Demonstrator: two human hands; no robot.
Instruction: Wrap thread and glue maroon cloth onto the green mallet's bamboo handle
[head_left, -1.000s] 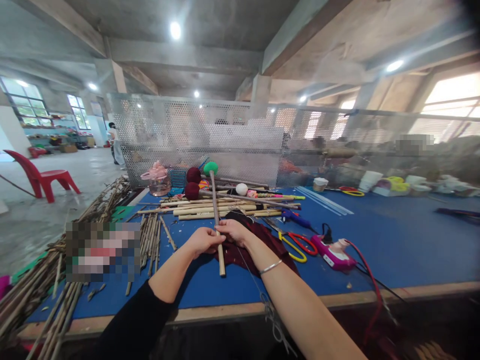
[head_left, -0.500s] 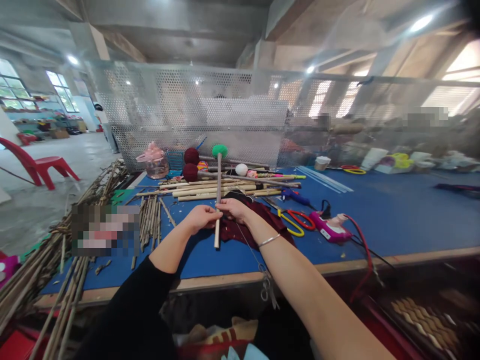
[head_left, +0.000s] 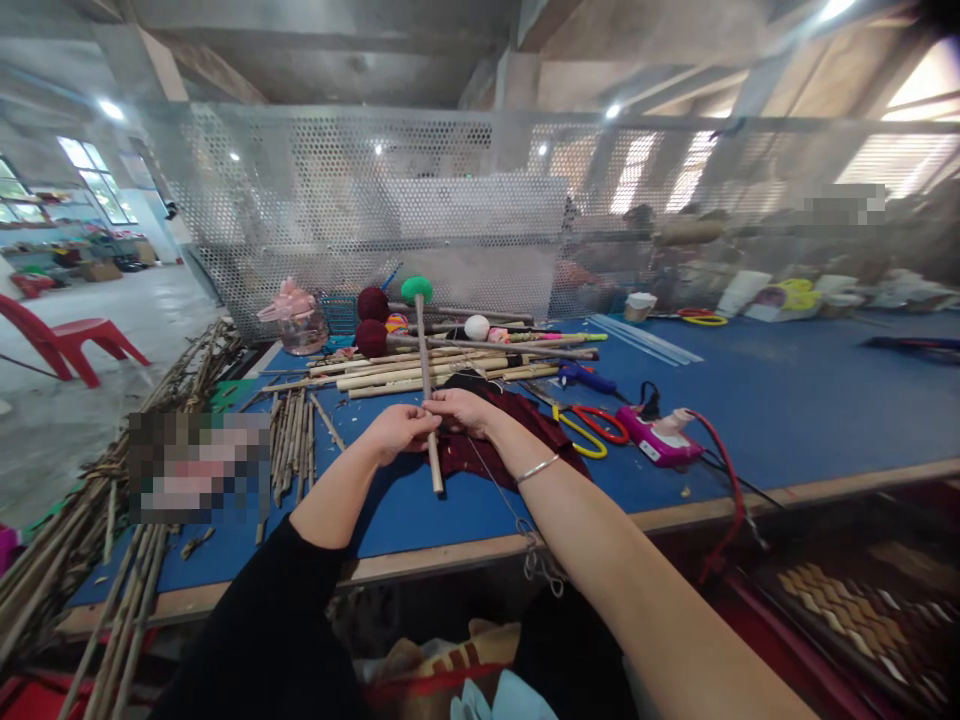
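Observation:
A wooden stick (head_left: 436, 468) with a round green head (head_left: 417, 290) stands tilted away from me over the table. Its upper length looks grey, its lower end pale and bare. My left hand (head_left: 396, 432) pinches the stick from the left, just below its middle. From the right, the fingers of my right hand (head_left: 460, 408) close on it at about the same height. A thin grey string (head_left: 491, 468) runs down from near my right hand to a loose tangle (head_left: 541, 565) at the table edge. Dark red cloth (head_left: 525, 430) lies under my right hand.
Behind my hands lie several pale sticks (head_left: 397, 382), dark red balls (head_left: 372, 338) and a white ball (head_left: 476, 327). Scissors (head_left: 592, 430) and a magenta device (head_left: 660, 438) with a red cord are to the right. Bundled twigs (head_left: 135, 440) cross the left edge. A perforated screen (head_left: 322, 200) stands behind.
The stick's green head has tipped to the left while its lower end stays in nearly the same spot. Both hands keep hold of it. The whole view has shifted slightly.

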